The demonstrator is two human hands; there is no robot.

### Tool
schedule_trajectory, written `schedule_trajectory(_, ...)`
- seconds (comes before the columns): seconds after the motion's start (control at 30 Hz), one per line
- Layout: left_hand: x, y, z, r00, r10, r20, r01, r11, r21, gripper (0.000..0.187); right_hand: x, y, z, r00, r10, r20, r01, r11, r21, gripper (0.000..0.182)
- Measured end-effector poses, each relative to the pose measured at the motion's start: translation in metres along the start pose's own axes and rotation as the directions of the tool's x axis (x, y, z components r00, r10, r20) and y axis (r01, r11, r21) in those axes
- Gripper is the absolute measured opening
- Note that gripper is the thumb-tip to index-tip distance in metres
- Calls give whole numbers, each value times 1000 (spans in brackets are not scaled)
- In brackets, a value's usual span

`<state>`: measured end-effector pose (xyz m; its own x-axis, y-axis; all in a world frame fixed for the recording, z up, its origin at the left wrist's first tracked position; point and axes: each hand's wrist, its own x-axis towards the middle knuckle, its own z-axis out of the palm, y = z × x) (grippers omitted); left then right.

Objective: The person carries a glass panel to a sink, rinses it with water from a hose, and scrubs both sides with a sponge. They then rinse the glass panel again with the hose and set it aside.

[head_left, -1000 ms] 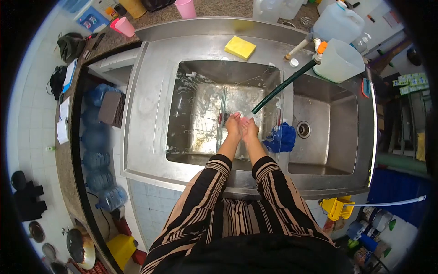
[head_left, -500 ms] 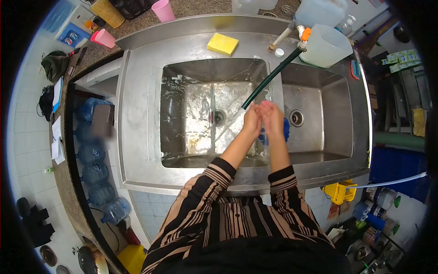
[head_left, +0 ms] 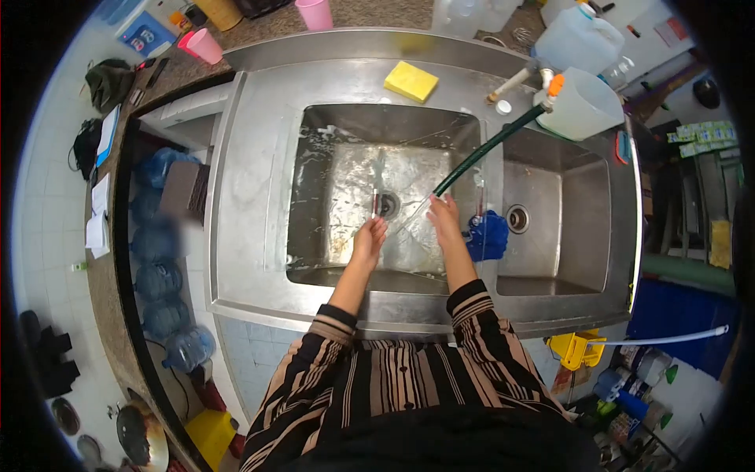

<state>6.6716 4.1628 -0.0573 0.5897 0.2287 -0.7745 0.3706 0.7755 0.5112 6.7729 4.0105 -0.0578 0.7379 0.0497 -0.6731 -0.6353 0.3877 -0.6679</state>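
Note:
My left hand (head_left: 368, 242) hovers over the left sink basin (head_left: 326, 252), holding nothing, its fingers stretched out. Just beyond its fingertips, by the drain (head_left: 388, 205), is a slim red-and-white object (head_left: 375, 204) whose kind I cannot make out. My right hand (head_left: 445, 222) is also open and empty, just under the end of a dark green hose (head_left: 491, 145). A thin stream of water runs from the hose toward the basin floor, between the hands. A crumpled blue cloth (head_left: 489, 236) lies over the divider, right of my right hand.
A yellow sponge (head_left: 410, 82) rests on the sink's back ledge. The hose joins an orange-handled tap (head_left: 556, 85) beside a translucent tub (head_left: 582, 106). To the right is a second basin (head_left: 543, 236). Large water bottles (head_left: 161, 279) stand below at left.
My hands were together beneath the hose end and have come apart. The left hand moved left toward the drain, while the right stays near the hose. The view has shifted slightly.

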Motion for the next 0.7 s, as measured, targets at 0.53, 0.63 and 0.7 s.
schedule_trajectory(0.53, -96, 57, -122, 656, 742, -141, -573, 610, 547, 28, 84, -38, 100, 979, 75, 190, -48, 989, -142, 24)
schedule_trajectory(0.63, -119, 68, -134, 519, 842, -144, -511, 442, 737, 23, 86, -34, 77, 998, 0, 63, 32, 866, -499, 22)
schedule_trajectory(0.7, -126, 67, -149, 458, 875, -158, -479, 393, 785, 20, 83, -35, 60, 895, -337, 293, 306, -17, -952, 27)
